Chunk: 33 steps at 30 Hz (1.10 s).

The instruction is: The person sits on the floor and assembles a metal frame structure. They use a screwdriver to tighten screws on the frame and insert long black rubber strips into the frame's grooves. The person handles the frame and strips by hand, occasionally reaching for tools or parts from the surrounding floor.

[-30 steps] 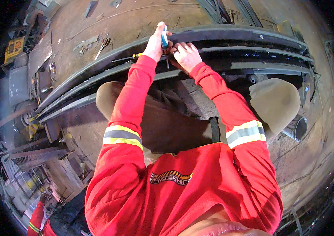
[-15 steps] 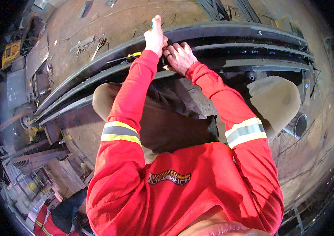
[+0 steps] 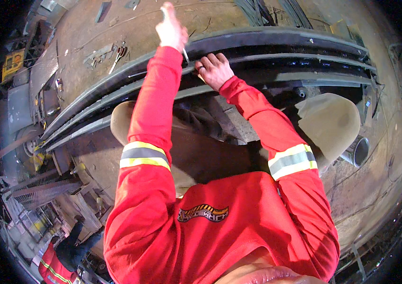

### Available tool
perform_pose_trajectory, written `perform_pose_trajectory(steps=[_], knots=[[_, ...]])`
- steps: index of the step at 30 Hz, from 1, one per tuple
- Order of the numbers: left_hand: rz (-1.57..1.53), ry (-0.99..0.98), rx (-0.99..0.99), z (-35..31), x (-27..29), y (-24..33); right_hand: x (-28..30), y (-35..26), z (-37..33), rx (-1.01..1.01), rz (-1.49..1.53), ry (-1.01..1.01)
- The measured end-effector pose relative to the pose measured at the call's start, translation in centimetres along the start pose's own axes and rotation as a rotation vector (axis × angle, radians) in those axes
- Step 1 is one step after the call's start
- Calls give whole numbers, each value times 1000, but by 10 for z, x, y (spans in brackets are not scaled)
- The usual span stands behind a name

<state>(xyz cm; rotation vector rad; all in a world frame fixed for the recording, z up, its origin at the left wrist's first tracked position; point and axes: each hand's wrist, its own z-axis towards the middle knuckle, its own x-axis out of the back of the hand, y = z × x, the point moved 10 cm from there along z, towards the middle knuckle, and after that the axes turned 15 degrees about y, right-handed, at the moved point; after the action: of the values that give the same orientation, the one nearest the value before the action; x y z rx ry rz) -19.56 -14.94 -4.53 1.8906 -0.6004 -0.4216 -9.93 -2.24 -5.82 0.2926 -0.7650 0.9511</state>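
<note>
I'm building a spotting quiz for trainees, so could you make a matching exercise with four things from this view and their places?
Things:
1. right hand
2. scissors
3. round can
4. yellow box

Places:
A. beside the right knee
B. among clutter at the picture's far left
C. at the long beams
D. on the floor just beyond the beams

Pairs: 1-C, 2-D, 3-A, 4-B

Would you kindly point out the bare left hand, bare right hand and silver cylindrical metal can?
Bare left hand point(image 3: 171, 34): head view, its back.
Bare right hand point(image 3: 216, 71): head view, its back.
Silver cylindrical metal can point(image 3: 350, 154): head view, outer wall.
</note>
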Motion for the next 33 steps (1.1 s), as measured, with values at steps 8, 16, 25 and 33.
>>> perform_pose_trajectory(steps=[8,16,25,33], knots=[[-316,-490,26,-9,8,136,-1,48,24,-782,911,-194],[-658,-532,384,-39,76,45,-4,-4,29,-962,1049,-319],[-437,-151,-148,-20,143,55,58,-52,60,-593,643,14],[-568,-141,92,-25,136,-1,90,-61,97,-516,638,146]])
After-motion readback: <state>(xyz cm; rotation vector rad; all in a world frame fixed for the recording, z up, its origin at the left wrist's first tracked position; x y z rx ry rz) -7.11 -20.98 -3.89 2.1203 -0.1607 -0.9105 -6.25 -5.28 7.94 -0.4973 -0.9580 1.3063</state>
